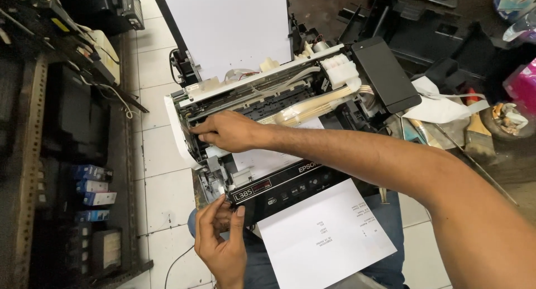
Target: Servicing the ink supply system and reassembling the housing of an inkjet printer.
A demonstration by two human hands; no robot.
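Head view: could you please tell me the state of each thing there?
printer: cover off, inner parts bared.
printed sheet: lying out at the front.
blank sheet: upright in the rear feed.
right hand: reaching inside the printer's left end.
left hand: fingers at the front panel's corner.

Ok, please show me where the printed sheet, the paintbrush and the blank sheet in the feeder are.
printed sheet point(326, 233), head view, on its white middle below the text lines.
paintbrush point(478, 138), head view, on the bristles.
blank sheet point(231, 24), head view, on its plain centre.
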